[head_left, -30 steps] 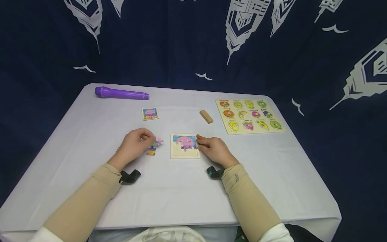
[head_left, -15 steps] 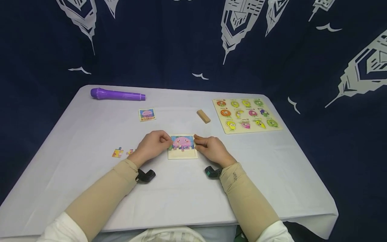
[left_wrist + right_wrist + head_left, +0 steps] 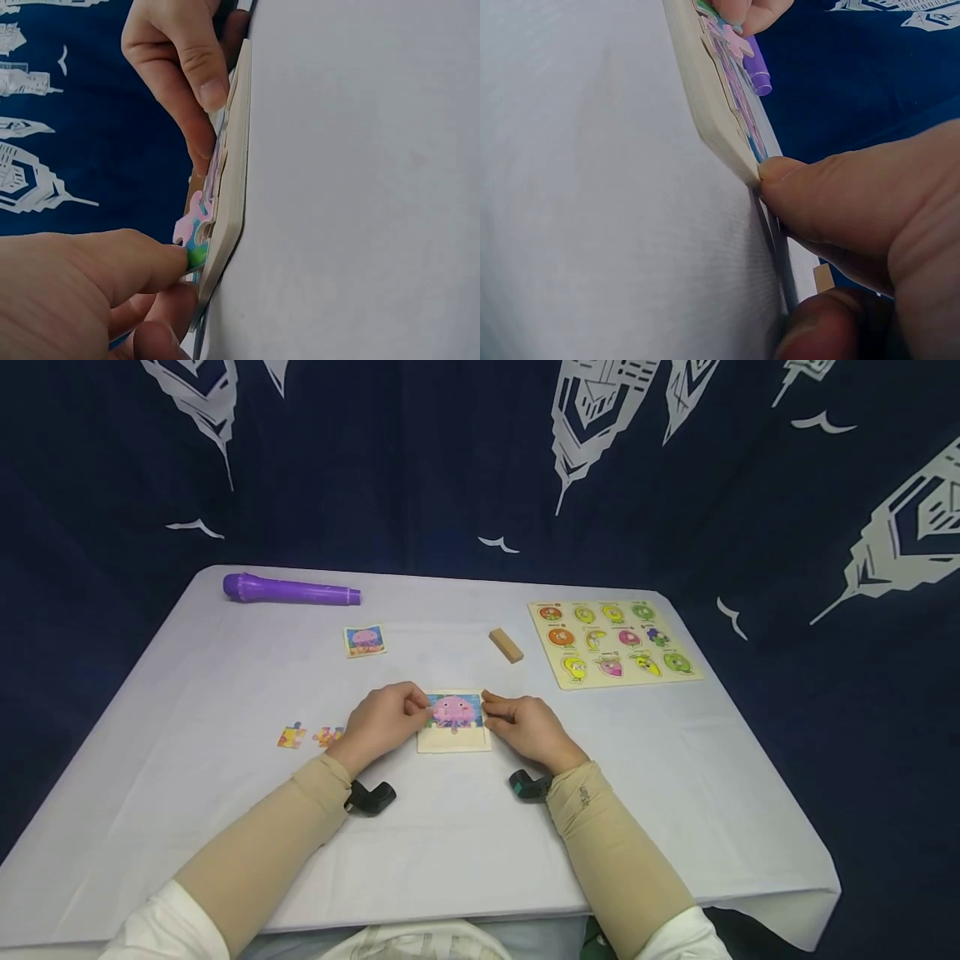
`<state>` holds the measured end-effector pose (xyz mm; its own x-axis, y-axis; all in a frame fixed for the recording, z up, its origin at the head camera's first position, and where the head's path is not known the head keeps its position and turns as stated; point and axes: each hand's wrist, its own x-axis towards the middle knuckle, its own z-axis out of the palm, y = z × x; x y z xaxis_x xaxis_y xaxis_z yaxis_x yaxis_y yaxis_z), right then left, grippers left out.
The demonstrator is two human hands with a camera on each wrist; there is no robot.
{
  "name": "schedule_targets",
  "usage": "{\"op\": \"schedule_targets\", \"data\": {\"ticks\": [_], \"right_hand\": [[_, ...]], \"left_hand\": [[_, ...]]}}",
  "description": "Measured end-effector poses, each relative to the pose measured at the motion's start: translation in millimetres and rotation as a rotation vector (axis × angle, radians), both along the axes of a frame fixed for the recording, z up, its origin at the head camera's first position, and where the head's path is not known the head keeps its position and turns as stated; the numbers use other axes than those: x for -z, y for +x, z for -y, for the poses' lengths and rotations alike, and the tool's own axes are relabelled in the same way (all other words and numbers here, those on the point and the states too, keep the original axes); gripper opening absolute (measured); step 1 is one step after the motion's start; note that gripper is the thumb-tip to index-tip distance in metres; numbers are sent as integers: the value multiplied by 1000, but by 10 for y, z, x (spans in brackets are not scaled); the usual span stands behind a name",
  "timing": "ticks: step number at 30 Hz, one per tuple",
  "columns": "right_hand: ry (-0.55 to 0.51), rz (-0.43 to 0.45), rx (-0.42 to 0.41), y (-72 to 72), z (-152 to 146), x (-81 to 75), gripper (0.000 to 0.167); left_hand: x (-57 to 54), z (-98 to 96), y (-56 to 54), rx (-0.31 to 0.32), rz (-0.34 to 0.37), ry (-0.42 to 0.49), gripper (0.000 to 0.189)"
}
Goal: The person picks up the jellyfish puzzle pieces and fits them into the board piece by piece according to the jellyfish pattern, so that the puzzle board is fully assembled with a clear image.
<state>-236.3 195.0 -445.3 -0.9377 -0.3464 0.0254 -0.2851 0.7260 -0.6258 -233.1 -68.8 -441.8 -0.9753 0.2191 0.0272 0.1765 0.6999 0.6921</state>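
Note:
A square wooden puzzle board (image 3: pixel 453 743) with a pink octopus picture lies in front of me, its lower strip bare wood. My left hand (image 3: pixel 385 718) pinches a puzzle piece (image 3: pixel 196 256) in pink, blue and green between thumb and fingers. In the left wrist view that piece is tilted over the board's left side. At the opposite side, my right hand (image 3: pixel 529 727) holds the board's edge, the thumb (image 3: pixel 784 180) on its rim. Two loose puzzle pieces, one yellow and pink (image 3: pixel 291 737) and one partly behind the left hand (image 3: pixel 326 737), lie to the left.
Farther back are a small octopus picture card (image 3: pixel 365 641), a wooden block (image 3: pixel 506 645) and a purple toy microphone (image 3: pixel 292 590). A fruit picture board (image 3: pixel 615 645) lies at the back right. Dark blue printed cloth (image 3: pixel 420 460) hangs behind the white table (image 3: pixel 450 835).
My left hand has carried the puzzle piece rightward to the board's left side, uncovering the two loose pieces. The right hand has stayed at the board's right edge.

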Motion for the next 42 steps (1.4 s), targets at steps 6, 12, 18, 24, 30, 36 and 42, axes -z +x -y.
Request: {"op": "schedule_targets", "data": {"ticks": [6, 12, 18, 24, 30, 36, 42], "right_hand": [[6, -4, -2, 0, 0, -4, 36], [1, -9, -8, 1, -8, -14, 36], [1, -8, -8, 5, -13, -25, 35], [8, -8, -6, 8, -9, -15, 35], [8, -2, 2, 4, -4, -18, 35], [5, -10, -1, -3, -3, -6, 35], [8, -11, 5, 3, -5, 5, 35]], "left_hand": [[-13, -17, 23, 17, -105, -101, 23], [-15, -46, 53, 144, -237, -219, 25], [9, -44, 50, 157, -261, -250, 21], [10, -36, 58, 153, -250, -256, 20], [17, -34, 57, 153, -254, -243, 19], [3, -39, 68, 139, -246, -242, 18], [-93, 50, 81, 136, -227, -230, 21]]}}
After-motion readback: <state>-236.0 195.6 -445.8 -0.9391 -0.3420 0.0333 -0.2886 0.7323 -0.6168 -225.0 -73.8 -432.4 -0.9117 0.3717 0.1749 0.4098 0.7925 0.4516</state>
